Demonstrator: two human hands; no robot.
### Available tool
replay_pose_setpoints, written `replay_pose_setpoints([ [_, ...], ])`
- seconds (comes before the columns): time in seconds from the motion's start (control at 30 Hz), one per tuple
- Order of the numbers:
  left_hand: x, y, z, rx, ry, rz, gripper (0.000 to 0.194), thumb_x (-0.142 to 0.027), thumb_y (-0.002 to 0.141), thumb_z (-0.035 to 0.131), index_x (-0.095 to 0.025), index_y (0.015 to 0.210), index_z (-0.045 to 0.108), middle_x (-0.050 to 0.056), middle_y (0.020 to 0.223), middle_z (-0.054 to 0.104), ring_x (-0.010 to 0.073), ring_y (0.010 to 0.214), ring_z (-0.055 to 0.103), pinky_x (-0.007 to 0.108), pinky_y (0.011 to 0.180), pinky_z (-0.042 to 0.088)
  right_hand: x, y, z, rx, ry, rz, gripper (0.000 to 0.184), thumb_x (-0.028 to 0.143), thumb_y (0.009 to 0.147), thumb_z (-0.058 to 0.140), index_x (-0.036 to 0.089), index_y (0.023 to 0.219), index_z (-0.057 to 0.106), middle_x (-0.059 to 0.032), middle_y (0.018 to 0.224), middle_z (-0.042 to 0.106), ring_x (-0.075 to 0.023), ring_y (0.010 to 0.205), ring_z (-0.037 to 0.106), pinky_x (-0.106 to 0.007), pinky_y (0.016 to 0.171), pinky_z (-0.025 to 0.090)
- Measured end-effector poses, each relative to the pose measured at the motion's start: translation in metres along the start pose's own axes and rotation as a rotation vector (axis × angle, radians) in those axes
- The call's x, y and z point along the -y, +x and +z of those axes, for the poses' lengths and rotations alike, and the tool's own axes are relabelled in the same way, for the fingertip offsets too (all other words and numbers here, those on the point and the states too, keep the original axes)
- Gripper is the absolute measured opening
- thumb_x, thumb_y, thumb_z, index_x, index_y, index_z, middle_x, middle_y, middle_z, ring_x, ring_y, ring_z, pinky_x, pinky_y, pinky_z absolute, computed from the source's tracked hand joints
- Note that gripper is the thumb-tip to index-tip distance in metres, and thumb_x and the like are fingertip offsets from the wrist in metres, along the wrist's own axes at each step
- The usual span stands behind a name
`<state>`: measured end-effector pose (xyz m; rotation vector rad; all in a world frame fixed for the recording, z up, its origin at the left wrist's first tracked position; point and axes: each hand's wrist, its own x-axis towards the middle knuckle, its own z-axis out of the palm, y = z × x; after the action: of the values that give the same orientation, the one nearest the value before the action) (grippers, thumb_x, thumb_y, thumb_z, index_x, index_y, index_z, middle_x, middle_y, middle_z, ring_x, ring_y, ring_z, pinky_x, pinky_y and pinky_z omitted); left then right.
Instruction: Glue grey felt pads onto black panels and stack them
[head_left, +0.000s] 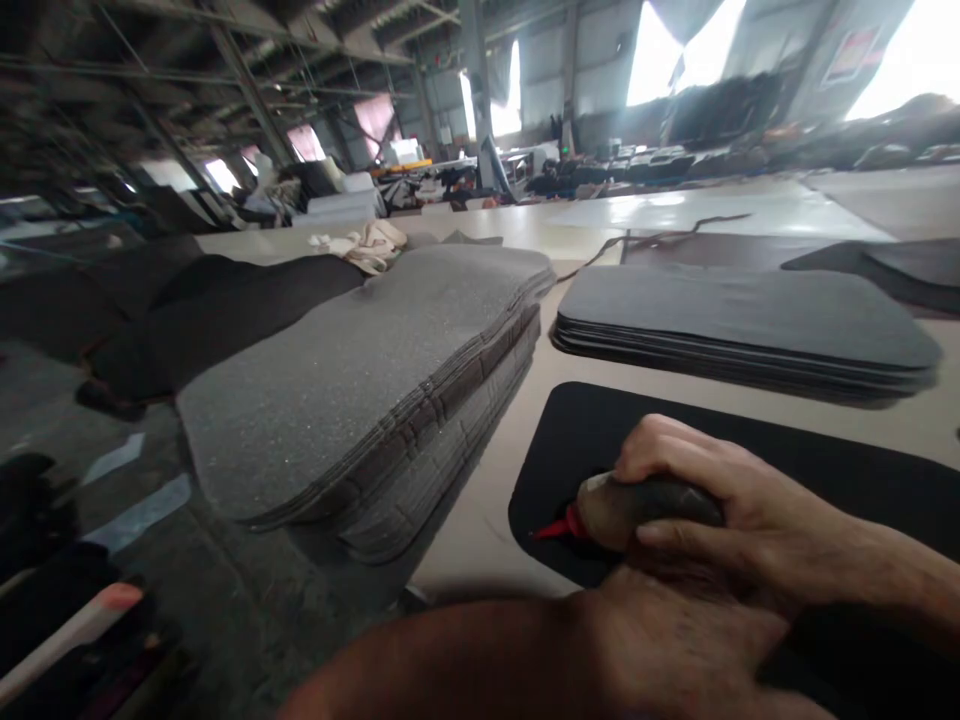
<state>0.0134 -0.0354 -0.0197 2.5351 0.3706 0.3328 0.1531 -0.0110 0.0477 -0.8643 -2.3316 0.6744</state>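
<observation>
My right hand (720,500) is closed round a dark squeeze bottle (622,508) with a red nozzle (551,527). The nozzle points left, just above the near-left corner of a black mat (592,430) lying flat on the table. My left hand (667,625) lies right under the bottle and the right hand, its forearm crossing the bottom of the view. The left hand's fingers are hidden beneath the right hand.
A thick stack of grey felt pads (360,390) sits to the left on the beige table (487,520). A lower stack of dark pads (742,325) lies behind the mat. Cream cloth (367,245) lies further back. Dark material and a pale handle (67,630) are on the floor at left.
</observation>
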Motion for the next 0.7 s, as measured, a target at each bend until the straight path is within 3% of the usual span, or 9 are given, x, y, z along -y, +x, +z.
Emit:
replay_pose_setpoints([
  [0.1, -0.002, -0.001, -0.005, 0.035, 0.001, -0.006, 0.074, -0.063, 0.095, 0.048, -0.010, 0.146, 0.045, 0.017, 0.139, 0.060, 0.0342, 0.132, 0.053, 0.044, 0.108, 0.045, -0.001, 0.002, -0.003, 0.007, -0.016, -0.041, 0.021, 0.042, 0.096, 0.065, 0.024, 0.102, 0.059, -0.0041, 0.097, 0.058, -0.0204, 0.086, 0.056, -0.031, 0.075, 0.048],
  [0.2, -0.005, -0.004, -0.008, 0.034, 0.019, -0.030, 0.072, -0.064, 0.096, 0.041, -0.009, 0.142, 0.048, 0.021, 0.153, 0.045, 0.0380, 0.143, 0.039, 0.053, 0.116, 0.034, -0.007, 0.007, -0.008, -0.016, -0.076, -0.073, 0.020, 0.040, 0.096, 0.065, 0.023, 0.102, 0.060, -0.0048, 0.099, 0.060, -0.0215, 0.090, 0.057, -0.033, 0.077, 0.048],
  [0.33, -0.007, -0.006, -0.006, 0.014, 0.042, -0.062, 0.070, -0.062, 0.099, 0.035, -0.012, 0.147, 0.042, 0.016, 0.161, 0.034, 0.0380, 0.151, 0.021, 0.060, 0.121, 0.018, -0.020, 0.018, -0.016, -0.065, -0.182, -0.051, 0.015, 0.034, 0.094, 0.066, 0.022, 0.099, 0.060, -0.0052, 0.097, 0.060, -0.0220, 0.089, 0.057, -0.033, 0.076, 0.047],
  [0.6, -0.002, -0.006, -0.002, 0.006, 0.068, -0.030, 0.071, -0.067, 0.097, 0.032, -0.014, 0.142, 0.047, 0.014, 0.153, 0.045, 0.0350, 0.150, 0.026, 0.059, 0.122, 0.014, -0.062, 0.036, -0.038, -0.195, -0.399, 0.033, 0.014, 0.034, 0.090, 0.065, 0.023, 0.097, 0.060, -0.0053, 0.098, 0.059, -0.0245, 0.092, 0.057, -0.036, 0.079, 0.043],
  [0.7, 0.000, -0.007, -0.002, 0.008, 0.043, -0.033, 0.071, -0.068, 0.097, 0.033, -0.016, 0.144, 0.045, 0.014, 0.155, 0.042, 0.0348, 0.151, 0.024, 0.060, 0.122, 0.014, -0.076, 0.043, -0.045, -0.234, -0.472, 0.050, 0.014, 0.034, 0.088, 0.065, 0.023, 0.094, 0.058, -0.0051, 0.097, 0.059, -0.0247, 0.092, 0.056, -0.036, 0.079, 0.042],
])
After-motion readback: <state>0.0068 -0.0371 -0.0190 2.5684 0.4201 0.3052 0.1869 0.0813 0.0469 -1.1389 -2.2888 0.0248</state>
